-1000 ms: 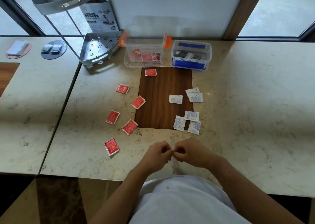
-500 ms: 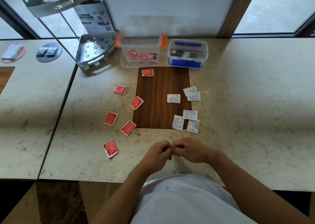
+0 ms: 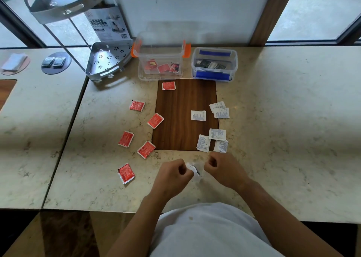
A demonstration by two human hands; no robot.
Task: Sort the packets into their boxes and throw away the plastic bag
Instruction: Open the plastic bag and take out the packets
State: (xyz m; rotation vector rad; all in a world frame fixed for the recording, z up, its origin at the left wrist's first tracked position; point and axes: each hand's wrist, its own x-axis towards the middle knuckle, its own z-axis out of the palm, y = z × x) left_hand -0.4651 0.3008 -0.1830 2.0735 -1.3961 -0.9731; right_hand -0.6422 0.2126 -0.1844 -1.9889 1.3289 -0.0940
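On the far left, on the neighbouring table, a folded white cloth (image 3: 13, 62) lies on a round coaster, and two dark packets (image 3: 54, 62) lie on a dark disc beside it. Next comes a grey metal corner shelf (image 3: 106, 61) with flower-shaped holes, standing at the back of the marble table (image 3: 283, 129). Six red packets (image 3: 126, 138) are scattered on the left part of this table, one of them (image 3: 168, 85) on the top edge of the brown wooden inlay (image 3: 181, 120), just in front of the clear box with orange clips (image 3: 160, 61), which holds some red packets inside. The left hand (image 3: 172, 175) is near the front edge, its fingers curled and pinching one end of a small crumpled plastic bag (image 3: 194, 168). The bag is held between both hands, a little above the table. Six white packets (image 3: 198, 115) lie on the right side of the inlay and beside it. At the back, the clear box with blue clips (image 3: 214, 65) holds dark packets. The right hand (image 3: 224, 168) pinches the other end of the bag with curled fingers, just below the nearest white packets
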